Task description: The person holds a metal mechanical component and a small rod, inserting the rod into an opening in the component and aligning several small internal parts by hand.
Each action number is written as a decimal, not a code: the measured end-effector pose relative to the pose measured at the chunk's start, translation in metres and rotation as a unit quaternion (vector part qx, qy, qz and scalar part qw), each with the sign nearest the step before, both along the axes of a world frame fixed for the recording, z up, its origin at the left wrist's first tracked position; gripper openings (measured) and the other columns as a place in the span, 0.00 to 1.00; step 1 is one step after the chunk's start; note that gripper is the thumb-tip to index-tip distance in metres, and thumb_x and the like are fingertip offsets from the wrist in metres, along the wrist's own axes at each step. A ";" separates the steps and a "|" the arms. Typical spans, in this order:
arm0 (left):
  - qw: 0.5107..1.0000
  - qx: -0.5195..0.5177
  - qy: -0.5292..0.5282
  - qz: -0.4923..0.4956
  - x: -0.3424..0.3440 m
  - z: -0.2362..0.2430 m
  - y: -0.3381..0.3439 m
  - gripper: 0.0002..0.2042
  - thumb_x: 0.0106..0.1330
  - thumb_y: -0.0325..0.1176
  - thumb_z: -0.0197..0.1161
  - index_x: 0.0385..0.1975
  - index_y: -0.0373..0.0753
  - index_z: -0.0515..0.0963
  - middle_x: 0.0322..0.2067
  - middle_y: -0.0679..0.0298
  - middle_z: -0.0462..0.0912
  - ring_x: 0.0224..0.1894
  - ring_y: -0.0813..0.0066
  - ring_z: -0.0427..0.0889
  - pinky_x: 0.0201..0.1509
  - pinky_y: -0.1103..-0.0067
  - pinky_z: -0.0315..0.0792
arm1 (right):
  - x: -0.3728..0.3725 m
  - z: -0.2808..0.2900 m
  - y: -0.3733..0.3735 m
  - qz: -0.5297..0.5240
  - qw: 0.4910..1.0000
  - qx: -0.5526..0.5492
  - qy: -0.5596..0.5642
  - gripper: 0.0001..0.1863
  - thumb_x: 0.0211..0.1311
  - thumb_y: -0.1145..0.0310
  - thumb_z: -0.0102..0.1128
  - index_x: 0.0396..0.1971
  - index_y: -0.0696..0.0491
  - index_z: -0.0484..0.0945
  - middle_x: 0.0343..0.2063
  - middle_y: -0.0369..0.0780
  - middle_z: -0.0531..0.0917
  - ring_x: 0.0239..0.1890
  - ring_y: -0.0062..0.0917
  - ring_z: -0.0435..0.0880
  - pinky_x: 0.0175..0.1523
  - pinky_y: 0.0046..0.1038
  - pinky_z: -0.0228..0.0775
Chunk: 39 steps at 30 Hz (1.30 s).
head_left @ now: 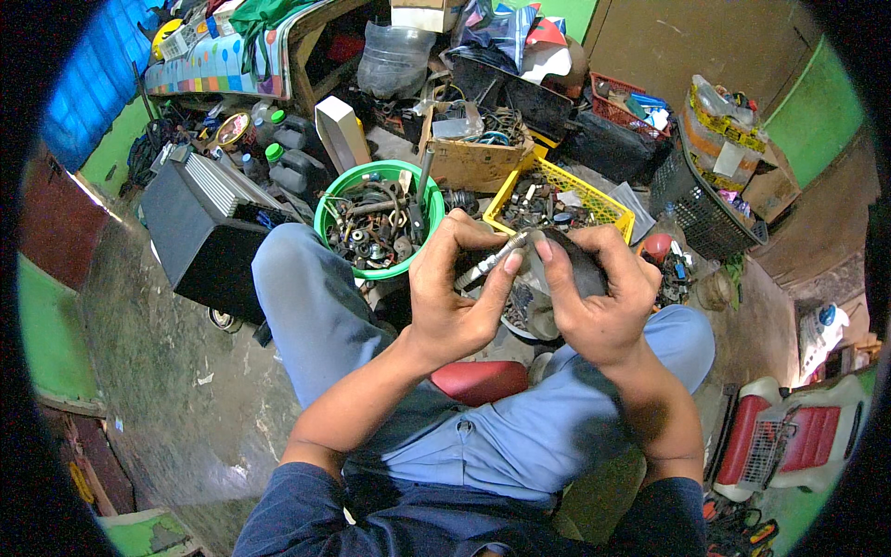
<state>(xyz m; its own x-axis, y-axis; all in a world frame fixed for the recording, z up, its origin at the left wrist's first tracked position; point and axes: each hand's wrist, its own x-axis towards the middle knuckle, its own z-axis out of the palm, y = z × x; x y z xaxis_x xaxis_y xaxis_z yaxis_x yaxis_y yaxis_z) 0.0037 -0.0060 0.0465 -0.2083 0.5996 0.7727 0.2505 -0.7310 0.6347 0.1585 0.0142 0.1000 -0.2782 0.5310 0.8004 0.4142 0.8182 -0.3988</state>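
In front of my lap, my left hand (457, 302) pinches a slim silver metal part (487, 263) with what looks like threading, held at a slant. Close against its upper end, my right hand (596, 306) grips a dull grey object (535, 278), its thumb raised at the metal part; I cannot make out what this object is. A dark rounded shape (577, 260) shows behind my right fingers. Below and between my hands, a container of small parts (520, 320) is partly hidden.
A green tub of metal parts (334, 237) and a yellow crate (620, 223) stand ahead, with a cardboard box (455, 162) behind. A black case (195, 260) is at left, a black basket (696, 213) at right. A red padded thing (473, 381) lies between my legs.
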 end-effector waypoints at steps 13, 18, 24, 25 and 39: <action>1.000 -0.003 -0.012 0.009 0.003 -0.002 0.001 0.10 0.57 0.20 0.67 0.35 0.30 0.74 0.28 0.56 0.78 0.28 0.67 0.77 0.32 0.76 0.71 | 0.000 0.001 -0.001 0.012 1.000 0.002 0.009 0.07 0.54 0.76 0.70 0.26 0.58 0.78 0.19 0.41 0.81 0.19 0.29 0.84 0.23 0.29 0.72; 0.999 0.038 0.011 0.024 0.001 -0.004 0.007 0.12 0.55 0.20 0.69 0.36 0.32 0.74 0.30 0.57 0.77 0.29 0.68 0.77 0.33 0.77 0.72 | 0.000 -0.001 0.000 0.006 1.000 0.013 0.002 0.07 0.54 0.77 0.70 0.26 0.58 0.78 0.19 0.41 0.81 0.19 0.29 0.84 0.24 0.29 0.72; 0.999 0.018 0.019 0.041 -0.001 -0.002 0.005 0.12 0.55 0.20 0.69 0.36 0.34 0.74 0.31 0.58 0.77 0.30 0.72 0.76 0.31 0.80 0.71 | 0.001 0.000 0.000 0.000 1.000 0.020 -0.008 0.06 0.53 0.77 0.70 0.26 0.58 0.78 0.20 0.41 0.81 0.19 0.30 0.84 0.24 0.29 0.72; 0.999 0.021 0.013 0.041 0.000 -0.001 0.005 0.12 0.54 0.20 0.69 0.36 0.34 0.74 0.31 0.58 0.77 0.30 0.72 0.76 0.31 0.80 0.71 | 0.001 0.000 0.000 0.001 1.000 0.021 -0.009 0.06 0.53 0.77 0.70 0.26 0.58 0.78 0.20 0.41 0.81 0.19 0.30 0.84 0.24 0.29 0.72; 0.999 0.012 -0.030 0.009 0.002 -0.004 0.003 0.11 0.57 0.19 0.68 0.36 0.30 0.74 0.34 0.55 0.81 0.35 0.70 0.83 0.39 0.80 0.76 | 0.002 -0.002 0.001 -0.012 0.999 0.030 -0.014 0.07 0.53 0.76 0.70 0.26 0.58 0.78 0.20 0.41 0.81 0.20 0.30 0.84 0.25 0.29 0.73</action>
<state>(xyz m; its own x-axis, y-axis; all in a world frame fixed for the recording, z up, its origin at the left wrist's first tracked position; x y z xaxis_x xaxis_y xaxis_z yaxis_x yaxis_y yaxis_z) 0.0058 -0.0028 0.0425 -0.2665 0.5772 0.7719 0.2259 -0.7412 0.6322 0.1606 0.0149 0.0983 -0.2879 0.4886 0.8237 0.4445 0.8300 -0.3370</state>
